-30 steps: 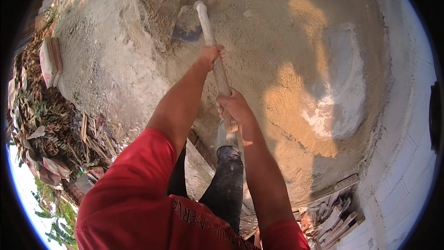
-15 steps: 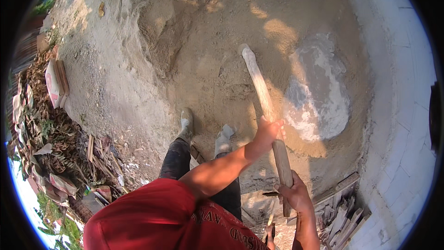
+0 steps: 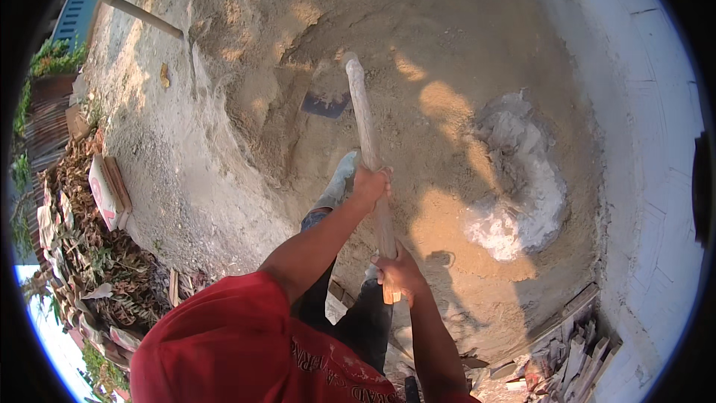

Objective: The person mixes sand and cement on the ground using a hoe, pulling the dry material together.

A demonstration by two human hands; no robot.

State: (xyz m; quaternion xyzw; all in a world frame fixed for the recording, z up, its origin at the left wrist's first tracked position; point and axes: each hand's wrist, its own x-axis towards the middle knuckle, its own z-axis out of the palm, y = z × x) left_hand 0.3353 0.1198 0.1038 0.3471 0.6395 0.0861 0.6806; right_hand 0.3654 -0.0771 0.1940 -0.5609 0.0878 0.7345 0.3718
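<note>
A hoe with a long wooden handle [image 3: 362, 108] reaches out in front of me. Its flat dark blade [image 3: 324, 104] lies against the sandy ground [image 3: 418, 134], partly covered with sand. My left hand [image 3: 371, 185] is wrapped round the middle of the handle. Nearer my body, my right hand [image 3: 401, 272] grips the shaft close to its butt end. To the right of the hoe sits a heap of pale grey-white powder [image 3: 533, 186] on the sand, with a brownish hollow in its left side.
A white wall [image 3: 641, 179] bounds the right side. Wood scraps [image 3: 578, 362] lie at the lower right. Stacked sacks [image 3: 108, 192] and dry leaves [image 3: 104, 254] are on the left. A pole [image 3: 130, 9] slants in at the upper left. My boot [image 3: 339, 175] stands near the handle.
The hoe has swung left, away from the powder heap, and its blade has come into sight. Both hands moved left with the handle. The heap's smooth grey middle now looks broken up.
</note>
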